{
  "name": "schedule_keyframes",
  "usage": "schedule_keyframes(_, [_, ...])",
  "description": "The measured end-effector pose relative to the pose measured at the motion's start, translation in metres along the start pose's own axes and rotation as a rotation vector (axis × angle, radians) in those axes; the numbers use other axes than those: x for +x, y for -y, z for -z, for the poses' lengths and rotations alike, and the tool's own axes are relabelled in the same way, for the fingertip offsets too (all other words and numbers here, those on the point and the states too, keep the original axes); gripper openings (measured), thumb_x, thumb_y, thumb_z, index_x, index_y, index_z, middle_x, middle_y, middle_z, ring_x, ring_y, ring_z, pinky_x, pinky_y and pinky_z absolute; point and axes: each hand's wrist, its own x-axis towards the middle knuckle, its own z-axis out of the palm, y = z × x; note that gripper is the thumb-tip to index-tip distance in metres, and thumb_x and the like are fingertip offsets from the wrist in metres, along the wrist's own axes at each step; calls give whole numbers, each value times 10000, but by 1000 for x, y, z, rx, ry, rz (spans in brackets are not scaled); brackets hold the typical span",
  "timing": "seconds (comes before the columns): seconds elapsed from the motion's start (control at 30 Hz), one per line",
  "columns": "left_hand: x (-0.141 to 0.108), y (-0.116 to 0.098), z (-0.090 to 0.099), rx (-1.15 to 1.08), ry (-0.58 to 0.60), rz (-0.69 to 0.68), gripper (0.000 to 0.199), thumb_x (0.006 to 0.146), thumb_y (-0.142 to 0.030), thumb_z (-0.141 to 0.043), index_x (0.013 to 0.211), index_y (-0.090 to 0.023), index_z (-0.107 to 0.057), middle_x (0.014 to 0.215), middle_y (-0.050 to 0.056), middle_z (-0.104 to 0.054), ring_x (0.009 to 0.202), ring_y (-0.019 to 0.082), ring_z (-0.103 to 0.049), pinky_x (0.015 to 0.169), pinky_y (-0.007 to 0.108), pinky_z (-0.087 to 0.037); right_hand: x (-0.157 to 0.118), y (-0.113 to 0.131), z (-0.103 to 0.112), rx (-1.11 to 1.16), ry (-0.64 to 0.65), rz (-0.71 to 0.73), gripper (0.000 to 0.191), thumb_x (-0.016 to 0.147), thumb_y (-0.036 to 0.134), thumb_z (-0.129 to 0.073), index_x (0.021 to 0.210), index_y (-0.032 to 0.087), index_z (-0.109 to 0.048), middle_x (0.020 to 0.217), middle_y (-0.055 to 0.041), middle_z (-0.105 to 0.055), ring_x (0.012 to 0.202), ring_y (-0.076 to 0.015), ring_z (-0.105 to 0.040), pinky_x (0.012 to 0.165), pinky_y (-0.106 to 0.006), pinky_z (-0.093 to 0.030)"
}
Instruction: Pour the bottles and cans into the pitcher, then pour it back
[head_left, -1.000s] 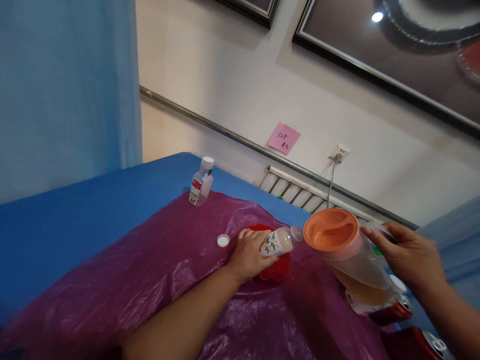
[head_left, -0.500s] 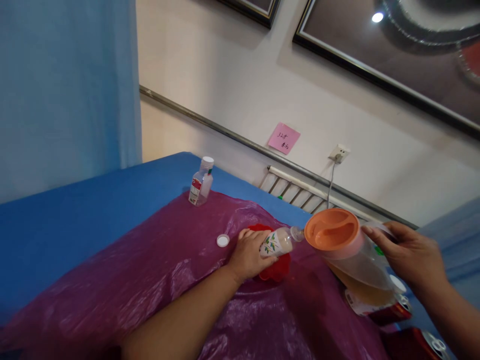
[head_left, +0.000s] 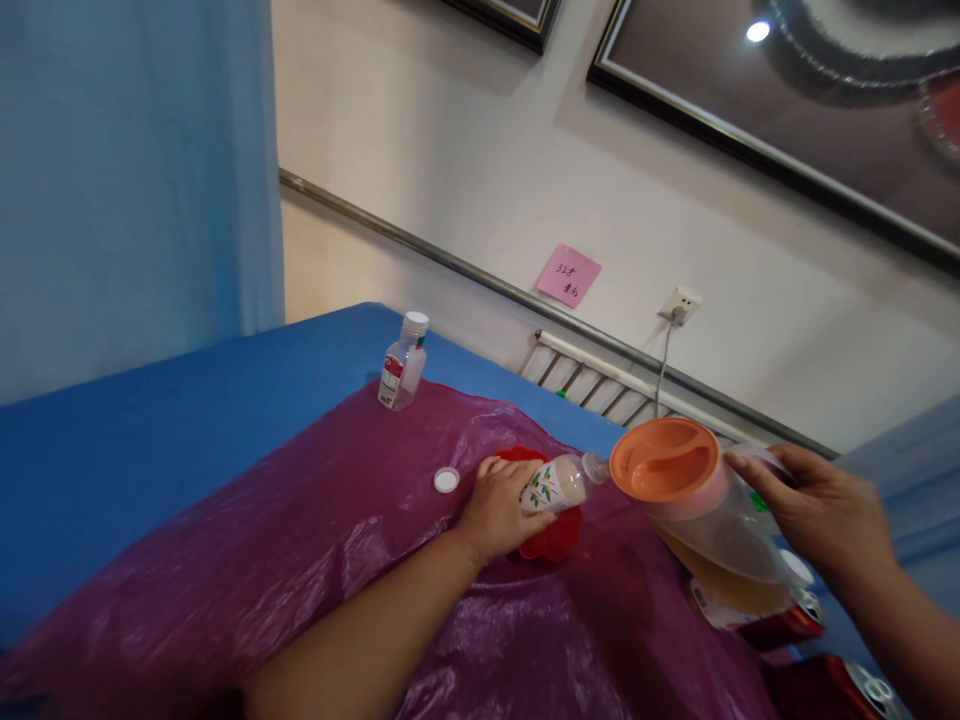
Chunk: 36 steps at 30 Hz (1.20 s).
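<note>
My left hand (head_left: pixel 499 508) is wrapped round a clear bottle (head_left: pixel 561 484) with a leaf-patterned label, holding it over a red dish (head_left: pixel 556 535). My right hand (head_left: pixel 829 500) grips the handle of a clear pitcher (head_left: pixel 724 545) with an orange lid (head_left: pixel 666 460). The pitcher leans left, and its spout meets the bottle's open mouth or nearly so; I cannot tell if they touch. Brownish liquid lies inside the pitcher, and pale, cloudy contents show in the bottle. A white cap (head_left: pixel 446 481) rests left of my left hand on the purple plastic sheet (head_left: pixel 300 530).
Another clear bottle (head_left: pixel 403 365), white-capped, stands at the sheet's far edge on a blue surface (head_left: pixel 187 400). Red cans (head_left: pixel 844 685) stand at the lower right, partly behind the pitcher. Beyond are a wall rail (head_left: pixel 420 243), a radiator (head_left: pixel 592 385) and a socket (head_left: pixel 680 304).
Both hands, the bottle and the pitcher stay almost where they were. The view has shifted only slightly.
</note>
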Motion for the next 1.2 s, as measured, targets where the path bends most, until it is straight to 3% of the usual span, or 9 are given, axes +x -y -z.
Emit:
schedule_keyframes(0.47, [-1, 0, 0, 12, 3, -4, 646, 681, -383, -849, 1270, -278, -607, 1234, 41, -718, 1160, 287, -611, 1080, 475, -315, -2, 3, 2, 36, 15, 8, 680, 676, 889, -540, 636, 225, -678, 499, 5, -534, 512, -182, -498, 479, -286, -349])
schedule_keyframes(1.2, [0, 0, 1, 1, 13, 2, 641, 677, -398, -841, 1266, -278, -618, 1234, 46, -719, 1159, 300, -614, 1089, 485, -319, -3, -1, -3, 65, -4, 17, 678, 675, 896, -542, 617, 231, -659, 515, 9, -512, 526, -179, -474, 492, -298, -338])
